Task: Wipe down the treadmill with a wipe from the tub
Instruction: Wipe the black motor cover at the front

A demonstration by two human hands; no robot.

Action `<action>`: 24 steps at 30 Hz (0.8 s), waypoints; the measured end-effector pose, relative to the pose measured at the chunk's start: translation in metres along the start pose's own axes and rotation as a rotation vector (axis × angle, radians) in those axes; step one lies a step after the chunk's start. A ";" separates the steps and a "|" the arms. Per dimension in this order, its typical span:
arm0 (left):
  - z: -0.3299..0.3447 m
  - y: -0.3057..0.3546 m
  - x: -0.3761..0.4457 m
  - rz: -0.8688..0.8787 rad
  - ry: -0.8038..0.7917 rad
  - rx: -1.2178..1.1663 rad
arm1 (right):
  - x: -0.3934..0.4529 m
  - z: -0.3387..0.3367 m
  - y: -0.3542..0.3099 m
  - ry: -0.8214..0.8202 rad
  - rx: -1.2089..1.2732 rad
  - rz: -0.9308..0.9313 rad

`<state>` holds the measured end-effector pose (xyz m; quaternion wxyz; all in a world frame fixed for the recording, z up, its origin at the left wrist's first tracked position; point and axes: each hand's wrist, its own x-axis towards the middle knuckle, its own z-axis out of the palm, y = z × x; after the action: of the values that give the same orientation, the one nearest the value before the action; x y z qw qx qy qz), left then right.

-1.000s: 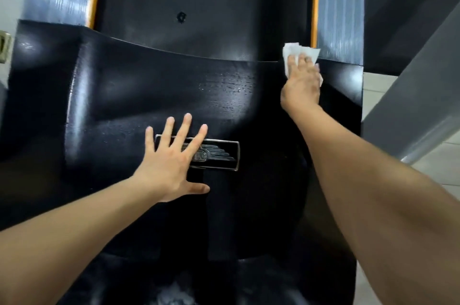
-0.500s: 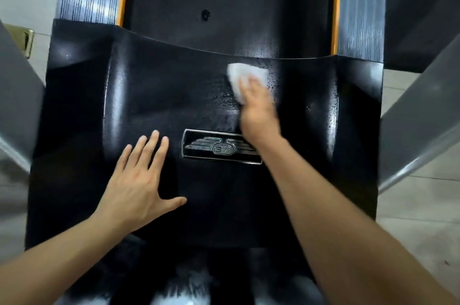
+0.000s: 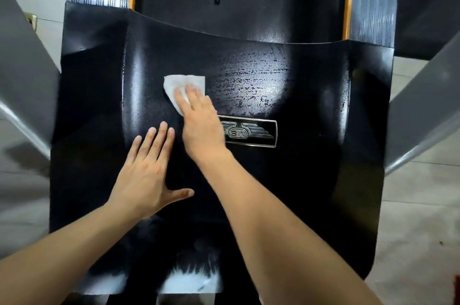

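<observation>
Pale tiled floor spreads beyond the right hand, and more of it lies outward of the left. A small brass-coloured fitting sits on the floor far up and outward of the left hand. A reddish patch shows at the frame's edge, low beyond the right forearm.

Overhead light throws a bright white glare patch across the glossy black plastic treadmill motor cover, picking out wet streaks. The cover's lower corners fall into deep shadow. Grey metal side posts smear with blur and bend under wide-angle distortion at the edges.
</observation>
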<state>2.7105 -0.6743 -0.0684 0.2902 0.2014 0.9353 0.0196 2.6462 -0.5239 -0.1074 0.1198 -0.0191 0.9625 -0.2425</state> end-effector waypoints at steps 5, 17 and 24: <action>0.000 0.003 -0.001 -0.006 -0.009 -0.046 | -0.040 -0.036 0.117 0.277 -0.090 0.352; 0.001 0.001 0.001 -0.016 0.019 -0.093 | -0.061 0.027 0.006 0.272 0.207 0.021; -0.002 0.003 0.001 -0.030 0.011 -0.098 | -0.127 -0.005 0.077 0.299 -0.004 0.093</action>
<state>2.7094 -0.6708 -0.0666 0.2948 0.1727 0.9378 0.0621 2.7695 -0.4414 -0.1111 -0.0139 0.0618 0.9699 -0.2351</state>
